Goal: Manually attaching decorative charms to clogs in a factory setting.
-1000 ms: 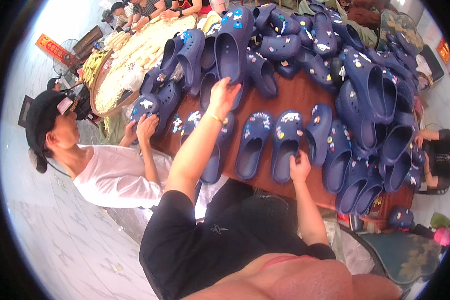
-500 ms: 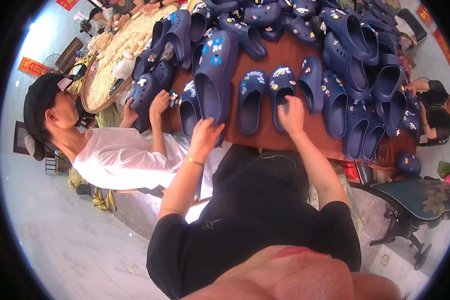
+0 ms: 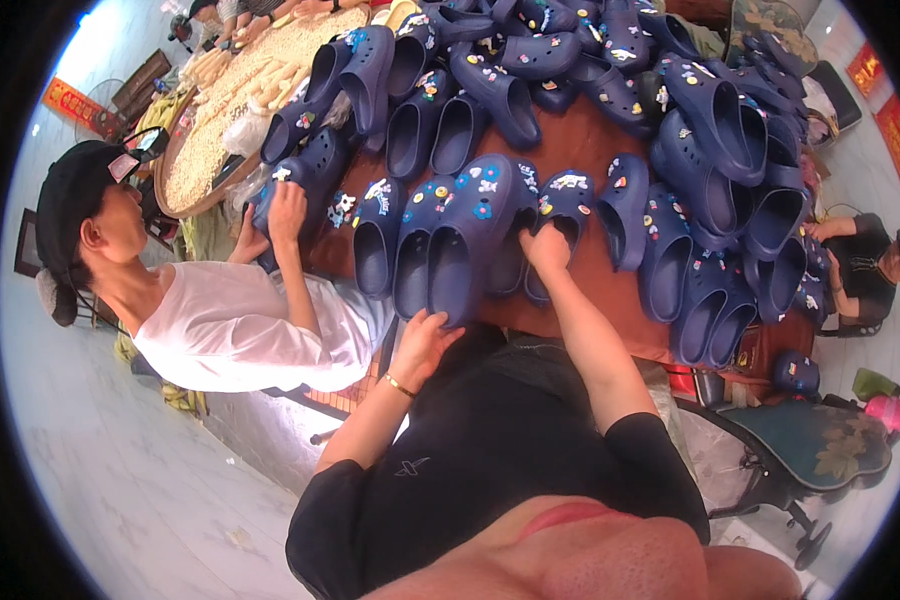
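A navy clog (image 3: pixel 467 255) with blue flower charms stands out in front of me, its heel toward my body. My left hand (image 3: pixel 425 345) has its thumb and fingers closed on that heel. To its right is another navy clog (image 3: pixel 568 200) with white charms. My right hand (image 3: pixel 547 252) reaches into this clog's opening, fingers bent at its rim; part of the grip is hidden. Close on the left of the held clog sits a similar clog (image 3: pixel 417 265), and beyond that a single clog (image 3: pixel 374 250). The held clog partly covers another behind it.
Piled navy clogs (image 3: pixel 715 120) fill the back and right of the brown-red table (image 3: pixel 595 135). At left, a person in white (image 3: pixel 240 310) handles a clog beside a round tray (image 3: pixel 160 185) of pale kernels. A patterned chair (image 3: pixel 810 440) stands at right; another person (image 3: pixel 860 265) sits beyond.
My left hand has drawn the flower-charm clog toward me and lowered it beside a similar one. My right hand has shifted left in the white-charm clog's opening. The whole view has shifted slightly.
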The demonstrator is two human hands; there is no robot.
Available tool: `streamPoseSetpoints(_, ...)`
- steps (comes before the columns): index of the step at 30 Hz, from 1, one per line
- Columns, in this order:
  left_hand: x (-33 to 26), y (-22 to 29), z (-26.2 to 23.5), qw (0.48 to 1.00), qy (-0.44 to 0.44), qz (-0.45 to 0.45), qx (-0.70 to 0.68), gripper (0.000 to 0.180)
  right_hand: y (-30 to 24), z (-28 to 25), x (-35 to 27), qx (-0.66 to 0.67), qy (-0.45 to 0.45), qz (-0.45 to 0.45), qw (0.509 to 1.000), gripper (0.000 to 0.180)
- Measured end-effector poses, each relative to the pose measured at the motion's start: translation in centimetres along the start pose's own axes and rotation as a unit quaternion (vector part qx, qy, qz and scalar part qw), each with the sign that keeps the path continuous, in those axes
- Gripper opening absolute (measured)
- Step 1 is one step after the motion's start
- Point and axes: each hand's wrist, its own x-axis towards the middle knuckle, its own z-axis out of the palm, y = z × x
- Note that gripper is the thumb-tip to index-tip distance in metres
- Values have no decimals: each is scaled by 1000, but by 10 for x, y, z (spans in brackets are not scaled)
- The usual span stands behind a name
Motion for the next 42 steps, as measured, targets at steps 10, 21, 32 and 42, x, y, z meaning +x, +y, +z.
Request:
streamPoseSetpoints(10, -8, -4, 3, 997, 12, -12, 78, 29, 3, -41, 82, -28, 139, -112, 984, 37)
streamPoseSetpoints(21, 38, -45, -17, 875, 95, 99, 463, 39, 19, -45, 81, 91, 240, -234, 938, 26)
streamPoseSetpoints(32, 61, -38, 62, 923, -67, 129, 357, 36, 47, -21, -16, 98, 122, -301, 941, 20)
streamPoseSetpoints(42, 126, -46, 95, 991, -56, -117, -23, 23, 62, -36, -24, 165, 80, -196, 963, 20)
